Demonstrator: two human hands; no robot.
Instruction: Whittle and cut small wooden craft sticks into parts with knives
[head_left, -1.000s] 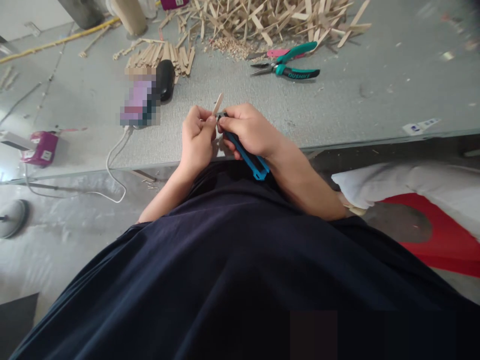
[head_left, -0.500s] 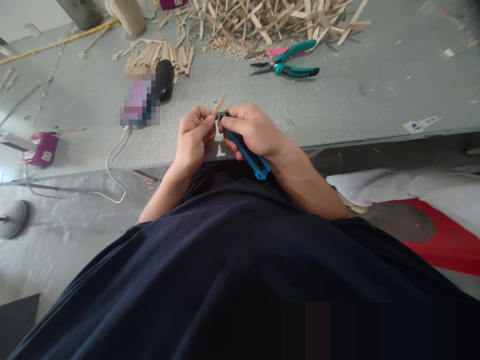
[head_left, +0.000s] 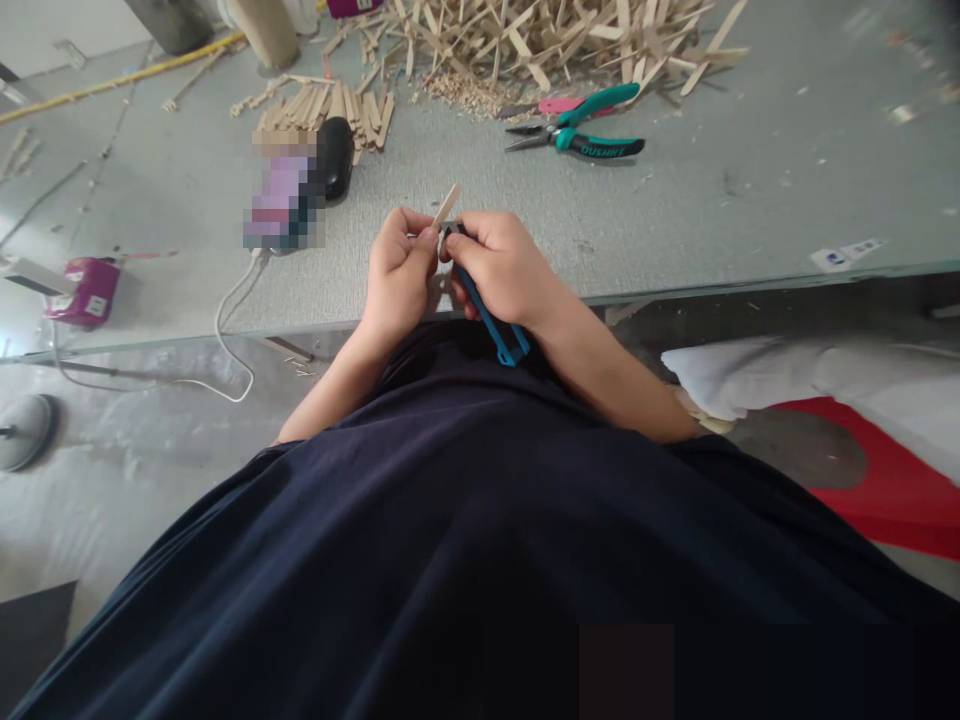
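Note:
My left hand (head_left: 400,275) pinches a small flat wooden stick (head_left: 447,204) that points up and away from me. My right hand (head_left: 504,270) is wrapped round a blue utility knife (head_left: 495,325), whose front end meets the stick just above my left thumb. The knife's tail sticks out below my right palm. Both hands hover over the near edge of the grey table (head_left: 675,220), above my dark shirt.
Teal-handled pliers (head_left: 581,135) and a pink-handled tool lie further back. Behind them is a large heap of wooden sticks (head_left: 540,40), with a neater bundle (head_left: 330,105) to the left. A black object (head_left: 334,158), a magenta box (head_left: 82,290) and a white cable (head_left: 229,340) sit at left.
The hands stay together at the table edge. The stick has tilted slightly and the knife's tail has swung a little toward me; the view shifted slightly.

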